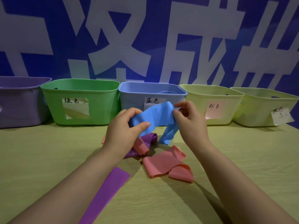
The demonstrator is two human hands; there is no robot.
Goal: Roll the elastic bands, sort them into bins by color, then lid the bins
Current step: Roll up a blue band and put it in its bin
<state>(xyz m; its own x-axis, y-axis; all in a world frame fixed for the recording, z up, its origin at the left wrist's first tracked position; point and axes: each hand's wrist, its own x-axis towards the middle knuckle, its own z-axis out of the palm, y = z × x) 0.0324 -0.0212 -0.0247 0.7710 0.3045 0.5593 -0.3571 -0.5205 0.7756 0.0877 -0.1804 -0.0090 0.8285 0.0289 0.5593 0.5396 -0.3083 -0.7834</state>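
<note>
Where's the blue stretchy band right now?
In the head view, the blue band is mid-frame, held up between the left hand and right hand, in front of the blue bin.

We read black handwriting on paper labels stuck to the bin fronts. At ten o'clock, the green bin [100, 113] has a label [72, 100] saying 绿色. At twelve, the blue bin [131, 101] has a label [152, 100] saying 蓝色. At two, the yellow bin [194, 102] has a label [213, 106] saying 粉色. At three, the last bin [255, 110] has a crooked label [278, 111]: we read 灰, and the rest is unclear. The wall [145, 21] bears huge cropped white characters; we read 成 [199, 46].
</note>
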